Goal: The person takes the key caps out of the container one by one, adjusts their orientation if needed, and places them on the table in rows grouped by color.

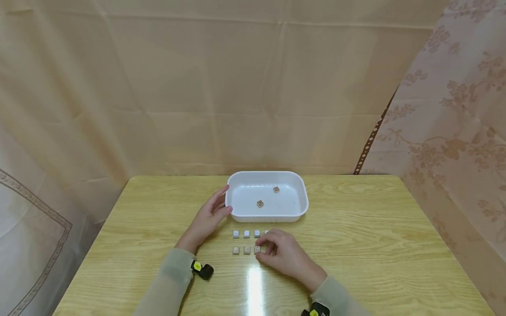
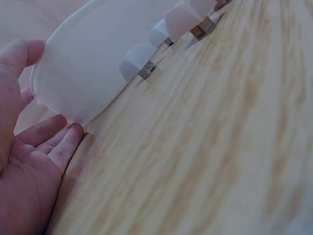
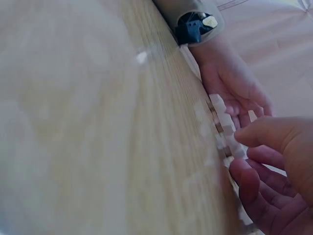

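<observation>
My right hand pinches a small keycap between thumb and fingertips at the right end of the near row. Two more greyish keycaps stand left of it. Behind runs a row of pale keycaps, the rightmost partly covered by my fingers. From the side, the caps sit on small switch-like bases. My left hand touches the left end of a white tray, thumb and fingers spread along its outside. Inside the tray lie two small brown square pieces, too small to name surely.
The wood-grain table extends to both sides of the rows. A beige curtain hangs behind the tray at the table's back edge. Patterned cloth borders the right side.
</observation>
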`<state>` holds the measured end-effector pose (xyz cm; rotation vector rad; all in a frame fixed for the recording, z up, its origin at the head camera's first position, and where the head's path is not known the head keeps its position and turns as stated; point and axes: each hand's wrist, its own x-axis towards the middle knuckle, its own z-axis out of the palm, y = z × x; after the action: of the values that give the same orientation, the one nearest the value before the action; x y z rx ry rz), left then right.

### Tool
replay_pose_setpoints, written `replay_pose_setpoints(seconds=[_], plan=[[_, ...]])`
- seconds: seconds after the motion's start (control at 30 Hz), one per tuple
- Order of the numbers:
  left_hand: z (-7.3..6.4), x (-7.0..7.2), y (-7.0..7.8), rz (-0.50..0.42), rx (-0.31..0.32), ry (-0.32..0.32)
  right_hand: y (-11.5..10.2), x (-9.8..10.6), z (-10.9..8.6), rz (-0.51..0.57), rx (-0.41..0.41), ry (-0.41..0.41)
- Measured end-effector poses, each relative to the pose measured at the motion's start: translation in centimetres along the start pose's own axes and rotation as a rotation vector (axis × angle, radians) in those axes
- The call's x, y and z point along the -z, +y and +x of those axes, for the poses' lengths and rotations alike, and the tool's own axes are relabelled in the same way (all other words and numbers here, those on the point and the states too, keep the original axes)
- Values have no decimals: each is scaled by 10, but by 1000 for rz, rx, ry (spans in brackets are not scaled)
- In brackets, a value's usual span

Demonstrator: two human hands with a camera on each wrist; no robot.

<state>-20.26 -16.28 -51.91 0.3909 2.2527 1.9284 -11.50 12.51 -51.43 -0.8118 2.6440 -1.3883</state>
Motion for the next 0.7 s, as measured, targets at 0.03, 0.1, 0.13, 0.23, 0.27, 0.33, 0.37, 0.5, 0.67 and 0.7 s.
replay_pose_setpoints(seconds=[0.03,0.1,0.13,0.23,0.27,0.33,0.37,0.5,0.67,0.7], plan=[[0,0,0,0,-2,-1,-1,1,0,2,-5,2],[0,0,0,-1,-8,-2,-3,5,1,6,-19,6],[0,0,-1,-1,-9,-1,-4,7,1,9,-24,9],[0,-1,0,-7,-8,-1,-8,14,2,25,-39,14],[0,-1,0,-11,-7,-2,-10,17,3,31,-42,16],[1,-2,-1,-22,-2,-5,-13,23,5,33,-40,24],[1,-2,-1,-29,-1,-7,-14,26,7,28,-31,33],[1,-2,-1,-42,0,-11,-21,41,20,-22,34,93],[-1,-1,2,-41,-2,-4,-27,63,43,-80,87,103],[-2,-1,2,-41,-2,0,-27,66,49,-91,94,93]])
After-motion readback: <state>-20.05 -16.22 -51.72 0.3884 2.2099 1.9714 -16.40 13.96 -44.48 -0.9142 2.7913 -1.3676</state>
